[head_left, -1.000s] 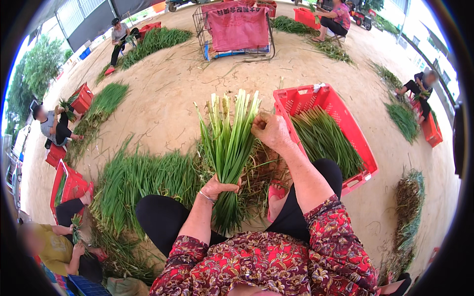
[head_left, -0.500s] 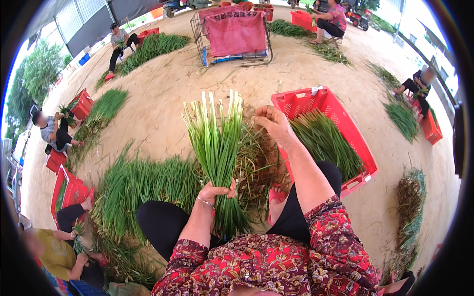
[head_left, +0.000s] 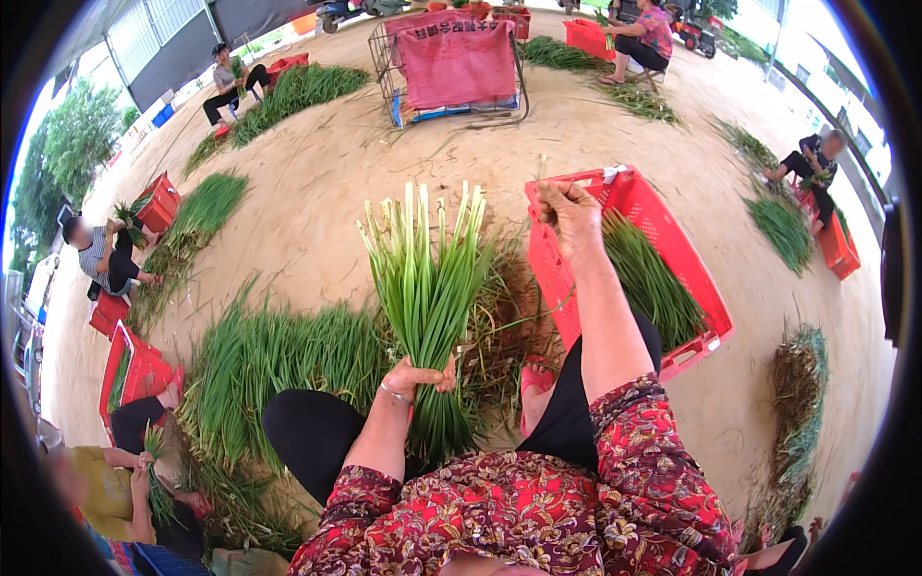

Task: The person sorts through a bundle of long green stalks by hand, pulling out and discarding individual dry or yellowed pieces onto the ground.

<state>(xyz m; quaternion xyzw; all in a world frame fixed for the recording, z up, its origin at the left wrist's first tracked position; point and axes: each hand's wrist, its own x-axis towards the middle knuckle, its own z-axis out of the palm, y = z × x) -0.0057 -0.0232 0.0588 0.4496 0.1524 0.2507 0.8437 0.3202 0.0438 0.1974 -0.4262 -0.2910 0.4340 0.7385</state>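
My left hand [head_left: 419, 375], a bracelet at its wrist, is closed around the lower part of a bunch of garlic chives [head_left: 427, 288]. Their pale cut ends point up and away from me, and the dark green leaves hang down toward my lap. Over the near-left rim of a red plastic crate [head_left: 687, 254], my right hand [head_left: 573, 219] is closed in a pinch. A thin stalk [head_left: 544, 165] sticks up from its fingertips. More garlic chives [head_left: 653, 288] lie inside the crate, partly hidden behind my right forearm.
A wide heap of chives [head_left: 288, 360] lies on the ground to my left. Dry trimmings [head_left: 504, 322] are piled beyond my knees. Farther off stands a wire cage [head_left: 384, 67] draped with a red sack [head_left: 459, 65]. Several people sit around with crates and chives.
My right hand has moved right and slightly away, from beside the bunch to over the crate's rim, with a thin stalk at its fingers. The left hand and its bunch have shifted only slightly.
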